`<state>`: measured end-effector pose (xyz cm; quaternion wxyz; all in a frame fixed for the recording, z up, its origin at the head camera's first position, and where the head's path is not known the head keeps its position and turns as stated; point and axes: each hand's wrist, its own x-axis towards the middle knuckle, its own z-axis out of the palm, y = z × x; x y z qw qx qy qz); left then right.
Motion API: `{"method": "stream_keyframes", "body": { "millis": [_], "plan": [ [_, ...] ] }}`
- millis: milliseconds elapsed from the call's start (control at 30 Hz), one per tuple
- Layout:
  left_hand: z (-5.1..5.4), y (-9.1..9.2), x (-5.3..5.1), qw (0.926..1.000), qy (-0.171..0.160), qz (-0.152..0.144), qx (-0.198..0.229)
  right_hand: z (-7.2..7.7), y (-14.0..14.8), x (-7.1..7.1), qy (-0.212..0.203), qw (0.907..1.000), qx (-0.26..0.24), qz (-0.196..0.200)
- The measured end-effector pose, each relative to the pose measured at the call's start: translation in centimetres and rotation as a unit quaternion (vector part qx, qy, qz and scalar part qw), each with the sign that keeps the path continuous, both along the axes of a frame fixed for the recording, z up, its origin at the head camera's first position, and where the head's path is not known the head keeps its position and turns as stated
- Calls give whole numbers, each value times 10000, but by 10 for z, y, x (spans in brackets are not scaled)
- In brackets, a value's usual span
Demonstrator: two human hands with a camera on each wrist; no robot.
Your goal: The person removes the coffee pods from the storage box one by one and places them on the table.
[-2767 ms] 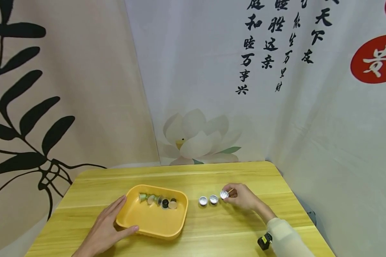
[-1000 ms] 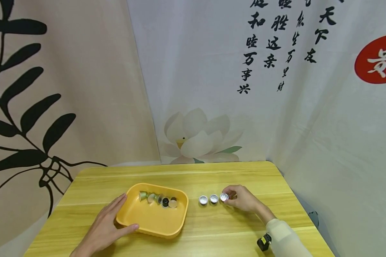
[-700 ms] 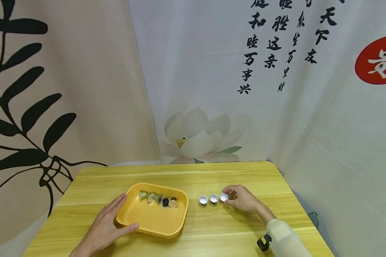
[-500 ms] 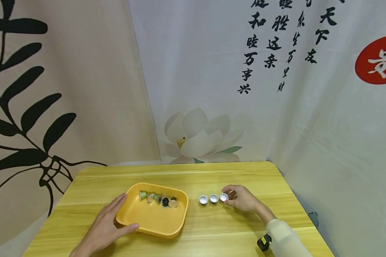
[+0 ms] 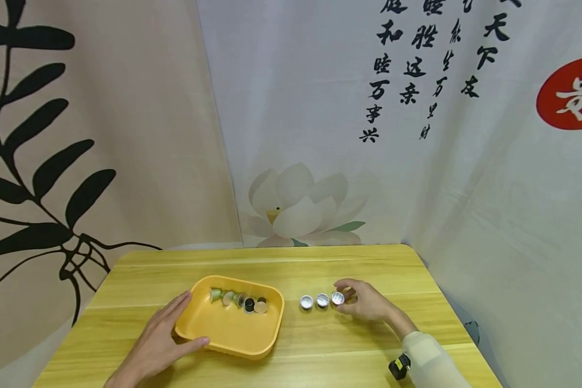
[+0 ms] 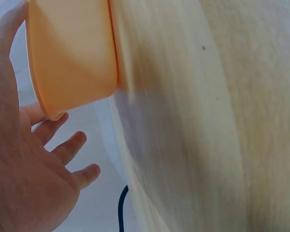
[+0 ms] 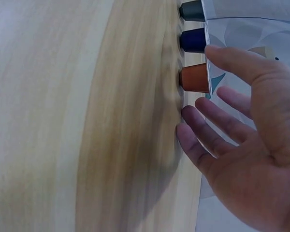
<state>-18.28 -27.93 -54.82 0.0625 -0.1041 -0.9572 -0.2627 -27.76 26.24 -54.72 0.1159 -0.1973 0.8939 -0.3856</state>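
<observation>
Three coffee capsules stand in a row on the table, foil lids up. In the right wrist view they are grey-green (image 7: pixel 192 10), dark blue (image 7: pixel 193 40) and orange (image 7: pixel 195 78). The orange capsule's foil lid (image 5: pixel 338 298) sits between the parted thumb and fingers of my right hand (image 5: pixel 366 302); a gap shows around it in the right wrist view. My left hand (image 5: pixel 157 340) rests on a corner of the yellow tray (image 5: pixel 233 345), thumb along the near rim and fingers along the left side, fairly straight. Several capsules (image 5: pixel 249 305) lie in the tray, green, black and beige.
The wooden table (image 5: pixel 349 355) ends at curtains (image 5: pixel 320 134) with printed leaves, a lotus and writing. A small black device (image 5: pixel 399 367) sits by the right sleeve (image 5: pixel 434 358). A dark cable (image 6: pixel 121 208) hangs beyond the table edge in the left wrist view.
The right-hand capsule, tilted in the right hand's fingers at first, has come down upright at the row's end. The right thumb and fingers have then parted from it. The left hand stays put.
</observation>
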Motion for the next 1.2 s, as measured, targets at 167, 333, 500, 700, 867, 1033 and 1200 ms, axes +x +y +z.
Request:
{"method": "stream_keyframes", "body": {
  "millis": [167,333,500,700,867,1033,1200],
  "plan": [
    [0,0,0,10000,-22,6,-17,1,0,2,-2,10000,-2,22],
    [-1,-1,-1,10000,-7,12,-17,3,0,2,79,9999,125,34],
    [-2,-1,-1,10000,27,4,20,6,0,1,173,9996,236,12],
    [-1,-1,0,10000,30,3,31,17,-4,-2,381,9992,132,66],
    [-2,-1,0,10000,19,17,26,31,-14,-3,676,9974,158,178],
    [-3,-2,0,10000,-19,24,32,44,-28,-4,807,9960,130,372],
    [-3,-2,0,10000,-25,29,34,55,-46,-4,864,9944,-17,601]
  ]
}}
